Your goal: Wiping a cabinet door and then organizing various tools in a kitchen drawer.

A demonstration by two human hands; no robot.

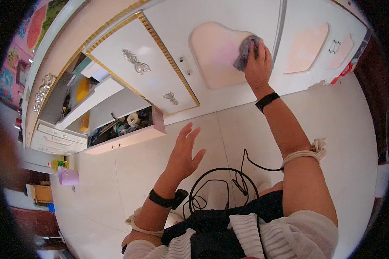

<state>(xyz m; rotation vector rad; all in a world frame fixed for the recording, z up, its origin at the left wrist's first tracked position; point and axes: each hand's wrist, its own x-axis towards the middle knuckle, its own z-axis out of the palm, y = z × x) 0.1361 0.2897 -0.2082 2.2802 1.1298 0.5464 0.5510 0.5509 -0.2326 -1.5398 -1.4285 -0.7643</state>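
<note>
My right hand (259, 66) presses a bunched dark grey cloth (243, 53) against a white cabinet door. The cloth lies at the right edge of the door's raised peach-pink panel (214, 58). A small silver handle (185, 66) sits on the door left of that panel. My left hand (183, 153) hangs over the tiled floor with fingers apart, holding nothing. Up and left of it, a pulled-out lower drawer (159, 128) holds a tape roll (133, 119) and jumbled small items.
A gold-trimmed cabinet door (142, 61) with ornate silver handles stands beside open compartments. Black cables (227, 171) loop near my lap. A lilac bin (68, 176) and an oil bottle (59, 165) stand at far left. Something red (342, 73) sits by the cabinet's right end.
</note>
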